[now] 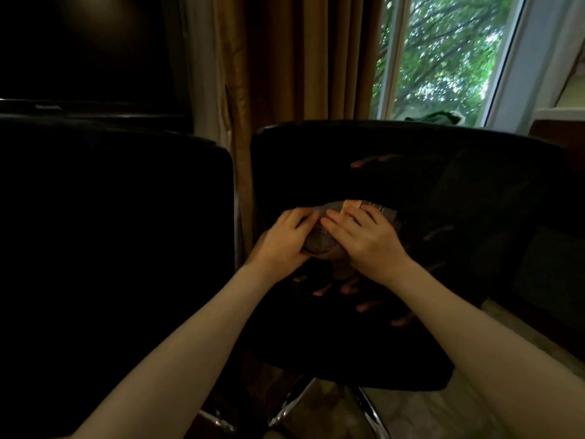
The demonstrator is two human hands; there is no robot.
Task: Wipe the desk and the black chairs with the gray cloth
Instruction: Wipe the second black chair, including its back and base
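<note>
Both hands meet on the gray cloth (319, 243), which sits bunched on the glossy black chair (443, 191) to the right. The left hand (285, 237) curls its fingers round the cloth's near edge, while the right hand (364, 240) lies flat on top, fingers spread, pressing. Wadded like this, the cloth likely touches only a small patch, so strokes could miss areas or leave streaks – and a hard push might shift the chair on its chrome base (304, 397), or let the cloth slip from under the flat palm
</note>
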